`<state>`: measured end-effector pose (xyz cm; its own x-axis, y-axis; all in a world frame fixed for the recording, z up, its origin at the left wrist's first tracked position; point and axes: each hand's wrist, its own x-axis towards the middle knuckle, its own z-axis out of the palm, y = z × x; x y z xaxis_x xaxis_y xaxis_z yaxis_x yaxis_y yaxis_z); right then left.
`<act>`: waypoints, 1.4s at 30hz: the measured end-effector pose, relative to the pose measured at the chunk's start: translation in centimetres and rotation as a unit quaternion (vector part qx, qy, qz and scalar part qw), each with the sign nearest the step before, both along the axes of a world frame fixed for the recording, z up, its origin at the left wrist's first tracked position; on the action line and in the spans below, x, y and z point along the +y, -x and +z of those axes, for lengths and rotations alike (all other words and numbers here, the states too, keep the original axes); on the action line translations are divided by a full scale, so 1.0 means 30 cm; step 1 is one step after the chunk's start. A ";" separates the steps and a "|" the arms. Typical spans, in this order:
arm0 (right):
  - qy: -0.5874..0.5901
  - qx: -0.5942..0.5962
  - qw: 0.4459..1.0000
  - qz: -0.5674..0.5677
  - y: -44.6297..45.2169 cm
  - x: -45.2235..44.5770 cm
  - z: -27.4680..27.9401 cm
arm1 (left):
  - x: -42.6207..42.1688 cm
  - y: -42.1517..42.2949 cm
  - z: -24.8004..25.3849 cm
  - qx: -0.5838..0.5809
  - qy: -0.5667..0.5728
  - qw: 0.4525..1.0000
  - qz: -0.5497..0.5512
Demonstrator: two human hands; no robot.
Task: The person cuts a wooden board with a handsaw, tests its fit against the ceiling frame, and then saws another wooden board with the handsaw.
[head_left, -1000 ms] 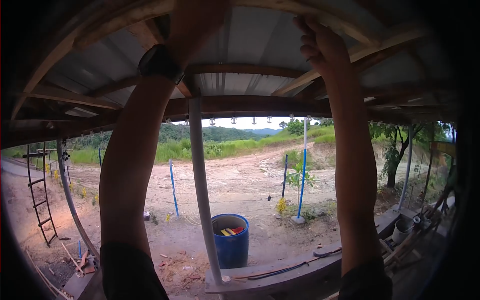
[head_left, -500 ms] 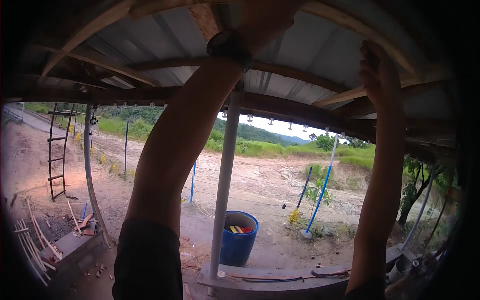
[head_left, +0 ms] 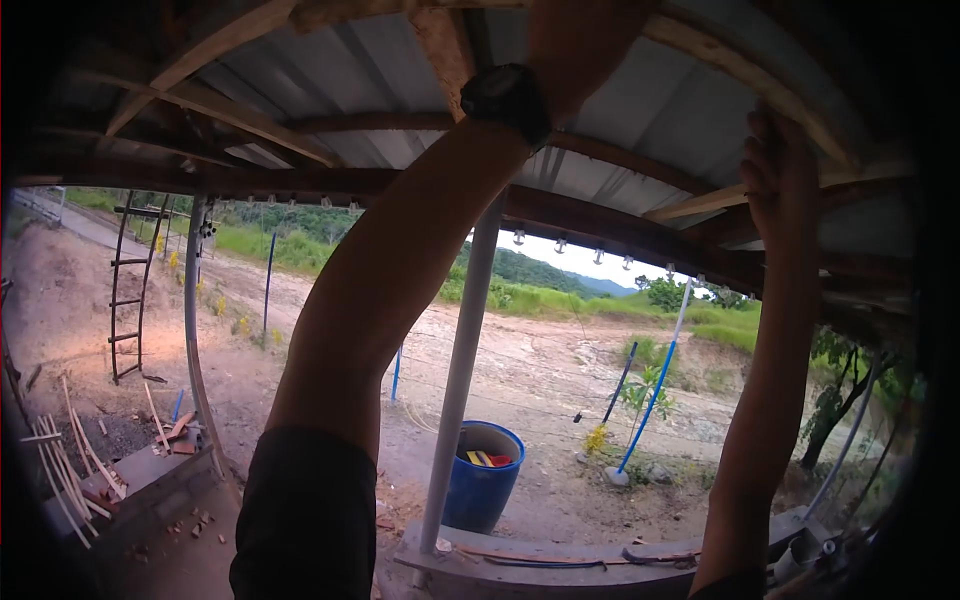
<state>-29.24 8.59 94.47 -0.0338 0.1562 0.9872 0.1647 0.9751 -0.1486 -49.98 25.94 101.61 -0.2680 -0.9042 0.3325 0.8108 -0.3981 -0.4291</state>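
My left arm, with a black watch (head_left: 507, 98) on the wrist, reaches up to the roof frame. Only the back of my left hand (head_left: 590, 35) shows, at the top edge by a wooden beam (head_left: 740, 75); its fingers are out of sight. On the right, my right hand (head_left: 778, 165) is raised just under that same beam, its fingers curled together. Whether anything is inside them is too dark to tell. Metal roofing sheets (head_left: 640, 120) lie above the beams.
A grey post (head_left: 462, 370) stands in front, beside a blue barrel (head_left: 485, 490) with red and yellow things inside. A low concrete ledge (head_left: 560, 575) runs below. At the left are a ladder (head_left: 128, 290) and wood strips (head_left: 70, 470). Small bulbs hang along the eave.
The view has turned, so the post, barrel and ladder sit further right. My left hand has shifted right along the roof frame, nearer to my right hand, which remains raised with curled fingers.
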 end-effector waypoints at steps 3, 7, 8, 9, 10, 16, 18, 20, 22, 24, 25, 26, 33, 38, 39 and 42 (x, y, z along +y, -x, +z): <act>-0.055 0.063 0.996 -0.043 0.007 0.020 0.048 | -0.003 0.004 -0.010 0.007 0.030 0.999 0.017; -0.066 0.085 0.990 -0.087 0.025 0.009 0.070 | -0.001 0.001 -0.014 0.028 0.072 0.997 0.030; -0.069 0.103 0.983 -0.133 0.027 0.003 0.063 | 0.002 0.002 -0.008 0.026 0.062 0.997 0.034; -0.072 0.123 0.973 -0.181 0.028 -0.005 0.054 | 0.007 -0.002 -0.005 0.025 0.050 0.998 0.036; -0.072 0.121 0.972 -0.187 0.023 0.002 0.048 | 0.019 0.001 -0.011 0.029 0.039 0.998 0.030; -0.069 0.154 0.966 -0.198 -0.054 0.007 0.063 | -0.018 0.005 -0.030 0.076 0.064 0.994 0.049; -0.070 0.177 0.958 -0.214 -0.050 0.012 0.068 | 0.032 0.003 0.008 0.059 0.034 0.996 0.054; -0.065 0.217 0.963 -0.146 -0.052 -0.001 0.068 | 0.123 -0.004 0.092 0.037 0.078 0.993 0.076; -0.074 0.231 0.960 -0.138 -0.080 -0.010 0.080 | 0.110 -0.013 0.081 0.040 0.123 0.990 0.052; -0.095 0.207 0.969 -0.095 -0.100 -0.019 0.089 | 0.095 0.012 0.083 0.047 0.029 0.995 0.088; -0.098 0.209 0.968 -0.098 -0.107 -0.027 0.096 | 0.093 0.010 0.082 0.049 0.027 0.995 0.085; -0.098 0.191 0.973 -0.082 -0.116 -0.039 0.102 | 0.088 0.006 0.083 0.052 0.021 0.995 0.081; -0.071 0.178 0.977 -0.096 -0.073 -0.079 0.112 | 0.107 0.026 0.113 0.051 0.047 0.994 0.084; -0.081 0.166 0.980 -0.081 -0.070 -0.082 0.121 | 0.099 0.037 0.108 0.037 0.091 0.990 0.104; -0.079 0.167 0.979 -0.083 -0.064 -0.084 0.123 | 0.099 0.038 0.110 0.040 0.109 0.988 0.102; -0.076 0.177 0.978 -0.086 -0.053 -0.092 0.119 | 0.086 0.032 0.102 0.047 0.075 0.993 0.081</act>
